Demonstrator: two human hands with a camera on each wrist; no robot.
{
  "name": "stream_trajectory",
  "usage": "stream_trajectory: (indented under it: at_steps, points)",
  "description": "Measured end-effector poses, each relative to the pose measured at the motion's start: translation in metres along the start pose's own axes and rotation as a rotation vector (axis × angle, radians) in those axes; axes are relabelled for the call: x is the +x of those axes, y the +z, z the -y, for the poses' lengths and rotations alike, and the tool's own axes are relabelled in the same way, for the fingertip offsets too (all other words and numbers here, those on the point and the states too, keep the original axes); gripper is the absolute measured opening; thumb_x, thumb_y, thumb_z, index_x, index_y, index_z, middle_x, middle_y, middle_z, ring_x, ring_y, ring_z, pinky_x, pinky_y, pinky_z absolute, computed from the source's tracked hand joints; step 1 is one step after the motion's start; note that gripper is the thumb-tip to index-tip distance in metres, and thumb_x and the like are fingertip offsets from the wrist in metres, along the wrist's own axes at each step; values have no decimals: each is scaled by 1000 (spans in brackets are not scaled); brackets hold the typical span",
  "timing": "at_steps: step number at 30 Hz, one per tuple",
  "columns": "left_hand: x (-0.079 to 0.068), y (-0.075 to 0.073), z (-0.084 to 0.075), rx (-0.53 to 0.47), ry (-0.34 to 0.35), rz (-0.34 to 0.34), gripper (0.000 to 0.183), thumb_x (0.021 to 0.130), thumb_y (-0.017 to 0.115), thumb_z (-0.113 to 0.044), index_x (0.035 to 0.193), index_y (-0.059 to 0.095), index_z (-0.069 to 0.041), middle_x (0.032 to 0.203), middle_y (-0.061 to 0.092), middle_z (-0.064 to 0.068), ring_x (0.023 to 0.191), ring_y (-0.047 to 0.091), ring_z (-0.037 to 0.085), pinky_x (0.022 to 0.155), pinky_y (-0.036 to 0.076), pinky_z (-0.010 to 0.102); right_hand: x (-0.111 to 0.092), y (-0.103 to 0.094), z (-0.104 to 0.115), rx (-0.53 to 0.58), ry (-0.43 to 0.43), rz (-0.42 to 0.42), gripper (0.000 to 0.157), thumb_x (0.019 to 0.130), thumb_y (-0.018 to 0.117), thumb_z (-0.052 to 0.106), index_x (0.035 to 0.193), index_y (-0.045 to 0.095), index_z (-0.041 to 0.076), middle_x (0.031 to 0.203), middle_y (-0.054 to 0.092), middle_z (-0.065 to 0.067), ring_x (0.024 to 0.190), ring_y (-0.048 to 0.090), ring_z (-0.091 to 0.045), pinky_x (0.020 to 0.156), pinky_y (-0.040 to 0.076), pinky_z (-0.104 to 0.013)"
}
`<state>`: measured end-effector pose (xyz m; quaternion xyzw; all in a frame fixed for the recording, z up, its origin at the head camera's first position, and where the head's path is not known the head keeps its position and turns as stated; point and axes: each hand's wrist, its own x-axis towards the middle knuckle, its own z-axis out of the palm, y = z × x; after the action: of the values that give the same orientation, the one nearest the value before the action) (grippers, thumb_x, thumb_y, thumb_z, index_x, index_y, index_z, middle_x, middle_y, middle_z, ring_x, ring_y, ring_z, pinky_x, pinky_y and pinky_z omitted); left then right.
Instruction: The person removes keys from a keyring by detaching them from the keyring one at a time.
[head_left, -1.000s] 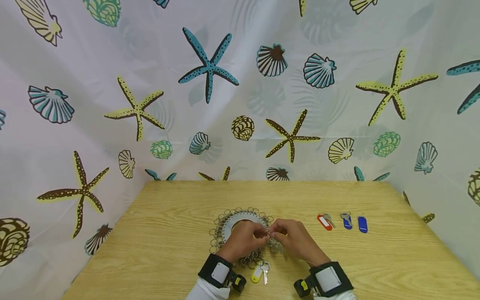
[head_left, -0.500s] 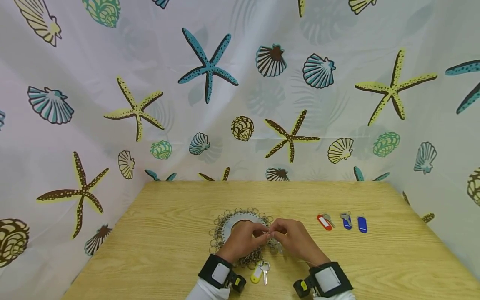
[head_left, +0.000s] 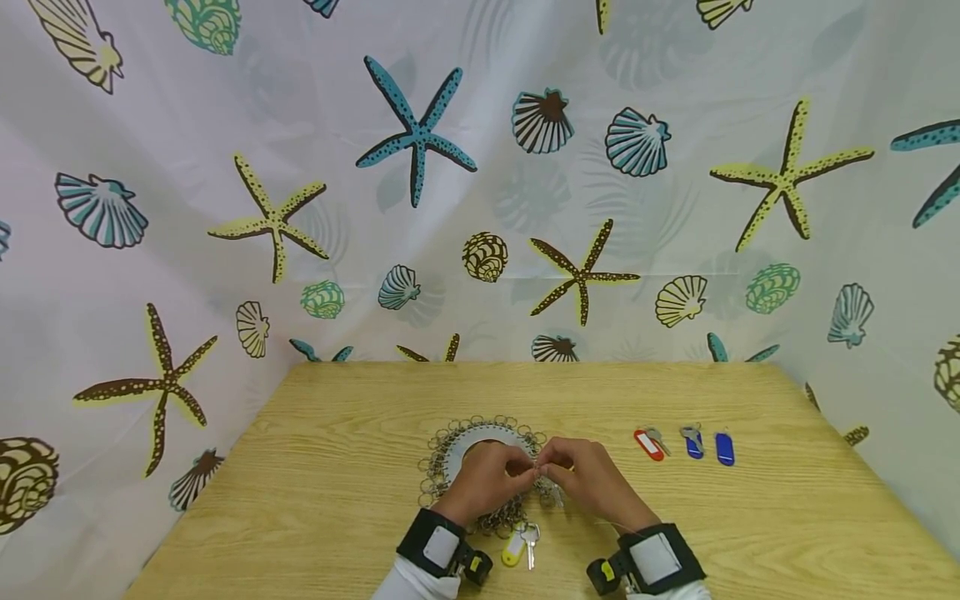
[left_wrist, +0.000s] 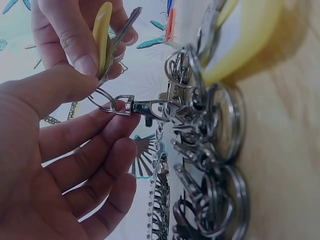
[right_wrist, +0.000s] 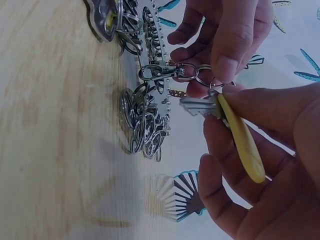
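Over the right side of a round metal plate [head_left: 456, 446] edged with clips and rings, both hands meet fingertip to fingertip. My left hand [head_left: 483, 479] pinches a split ring [left_wrist: 101, 99] between thumb and fingers. That ring hangs from a swivel clasp [left_wrist: 145, 108], whose other end is hooked at the plate's edge. My right hand [head_left: 592, 479] holds a yellow key tag [right_wrist: 243, 140] with a silver key [right_wrist: 197, 106], their small loop right at the split ring. Fingertips partly hide where loop and ring meet.
Another yellow tag [head_left: 513, 546] with a key [head_left: 530, 542] lies in front of the plate. To the right are a red tag [head_left: 648, 444] with a key and two blue tags [head_left: 725, 450]. A patterned curtain [head_left: 480, 192] surrounds the wooden table [head_left: 337, 467].
Both hands stay in place, with only slight finger shifts. The key hanging below the right hand has swung a little.
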<state>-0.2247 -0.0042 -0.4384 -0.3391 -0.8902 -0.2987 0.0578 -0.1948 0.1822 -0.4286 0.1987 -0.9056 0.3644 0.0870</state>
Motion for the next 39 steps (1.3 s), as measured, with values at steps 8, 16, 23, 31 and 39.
stream_trajectory:
  at_steps: [8, 16, 23, 31, 39]
  points:
    - [0, 1, 0, 8, -17, 9, 15, 91, 65, -27, 95, 77, -17, 81, 71, -9, 73, 63, 2, 65, 52, 21, -1, -2, 0, 7, -19, 8, 10, 90, 67, 9, 88, 69, 18, 85, 68, 7, 73, 61, -6, 63, 51, -27]
    - [-1, 1, 0, -7, -12, 35, 14, 91, 66, -23, 97, 75, -15, 82, 70, -8, 73, 62, 2, 65, 52, 20, 0, -2, 0, 6, -14, 7, 10, 89, 67, 8, 89, 70, 18, 85, 68, 7, 72, 61, -6, 62, 51, -26]
    - [-1, 1, 0, -26, 8, 20, 16, 88, 69, -20, 103, 75, -15, 89, 71, -5, 80, 65, 8, 68, 53, 22, 1, -2, 1, 7, 33, -18, 8, 88, 68, 9, 88, 71, 17, 85, 69, 4, 74, 61, -8, 65, 51, -30]
    - [0, 1, -1, -50, -11, 24, 20, 87, 71, -22, 104, 73, -14, 93, 71, -4, 82, 66, 11, 67, 53, 23, 0, -6, 2, 16, 62, -66, 8, 88, 68, 7, 88, 71, 14, 83, 69, 5, 76, 63, -11, 67, 52, -34]
    - [-1, 3, 0, -106, -20, 72, 22, 87, 71, -21, 107, 71, -12, 95, 70, -2, 83, 65, 9, 69, 53, 23, -1, -7, 0, 22, 113, -73, 7, 87, 69, 7, 89, 71, 13, 85, 70, 4, 78, 66, -12, 70, 54, -36]
